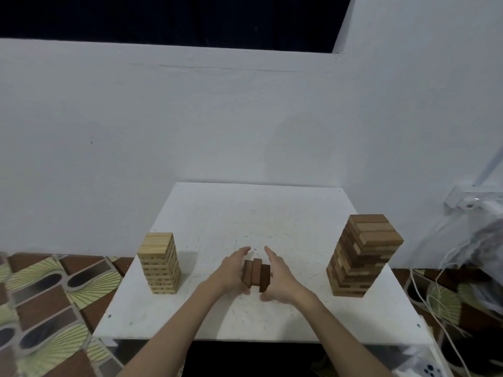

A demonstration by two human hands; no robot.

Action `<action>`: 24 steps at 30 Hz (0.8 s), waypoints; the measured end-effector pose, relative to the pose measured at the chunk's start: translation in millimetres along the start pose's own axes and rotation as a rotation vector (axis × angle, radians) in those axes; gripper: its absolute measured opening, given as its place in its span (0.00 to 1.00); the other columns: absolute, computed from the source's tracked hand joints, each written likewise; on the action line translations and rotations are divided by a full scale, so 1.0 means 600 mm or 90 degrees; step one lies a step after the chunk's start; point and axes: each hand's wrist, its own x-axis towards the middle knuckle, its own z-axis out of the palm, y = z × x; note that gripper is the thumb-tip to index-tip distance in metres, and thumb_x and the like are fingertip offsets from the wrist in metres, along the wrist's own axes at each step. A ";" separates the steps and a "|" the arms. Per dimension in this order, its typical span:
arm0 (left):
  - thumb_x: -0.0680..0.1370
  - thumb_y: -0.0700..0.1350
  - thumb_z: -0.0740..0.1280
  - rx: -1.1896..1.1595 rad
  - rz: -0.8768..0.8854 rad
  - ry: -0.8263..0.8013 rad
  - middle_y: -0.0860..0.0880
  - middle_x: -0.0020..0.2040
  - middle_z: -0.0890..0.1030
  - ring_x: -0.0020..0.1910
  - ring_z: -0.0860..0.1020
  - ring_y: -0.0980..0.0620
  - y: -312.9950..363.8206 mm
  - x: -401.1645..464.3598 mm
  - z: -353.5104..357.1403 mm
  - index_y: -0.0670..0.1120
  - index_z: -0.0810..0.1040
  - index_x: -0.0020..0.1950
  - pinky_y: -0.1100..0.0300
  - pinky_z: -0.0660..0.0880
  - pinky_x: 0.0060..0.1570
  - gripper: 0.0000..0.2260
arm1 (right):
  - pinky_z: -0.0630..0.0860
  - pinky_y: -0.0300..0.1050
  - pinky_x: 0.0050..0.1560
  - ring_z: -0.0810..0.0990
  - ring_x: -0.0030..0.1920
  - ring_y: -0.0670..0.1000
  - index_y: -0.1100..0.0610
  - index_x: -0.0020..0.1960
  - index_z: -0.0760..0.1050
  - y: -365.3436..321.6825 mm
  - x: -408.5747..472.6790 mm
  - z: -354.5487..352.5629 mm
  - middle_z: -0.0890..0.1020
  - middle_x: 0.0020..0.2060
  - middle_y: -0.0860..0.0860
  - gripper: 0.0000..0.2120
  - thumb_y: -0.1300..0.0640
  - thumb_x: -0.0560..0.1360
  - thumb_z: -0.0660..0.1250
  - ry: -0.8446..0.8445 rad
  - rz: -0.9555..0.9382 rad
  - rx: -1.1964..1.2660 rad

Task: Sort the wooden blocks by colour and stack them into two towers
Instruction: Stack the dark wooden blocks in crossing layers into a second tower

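Now both hands flank three dark blocks (256, 274) at counter (217, 213) centre: left hand (231, 269) and right hand (277, 273), fingers straight, press their sides, squaring a layer. Pale tower (160, 262) stands at nine o'clock, mixed tower (362, 257) at three. Next probably needs more dark blocks pulled from that.

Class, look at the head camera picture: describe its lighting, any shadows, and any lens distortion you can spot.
Head view: dim, cool light; a black strip along the top; the pale block tower throws a soft shadow to its right on the white table; the wide lens leans the mixed brown tower and bends the wall lines; the hands and dark blocks look slightly soft.
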 end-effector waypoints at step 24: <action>0.62 0.42 0.79 -0.026 0.018 -0.008 0.49 0.65 0.70 0.62 0.70 0.47 -0.006 0.022 0.004 0.48 0.57 0.74 0.51 0.71 0.62 0.47 | 0.79 0.43 0.48 0.74 0.56 0.53 0.46 0.78 0.47 0.001 0.022 -0.028 0.67 0.62 0.50 0.54 0.66 0.63 0.77 -0.066 -0.067 0.008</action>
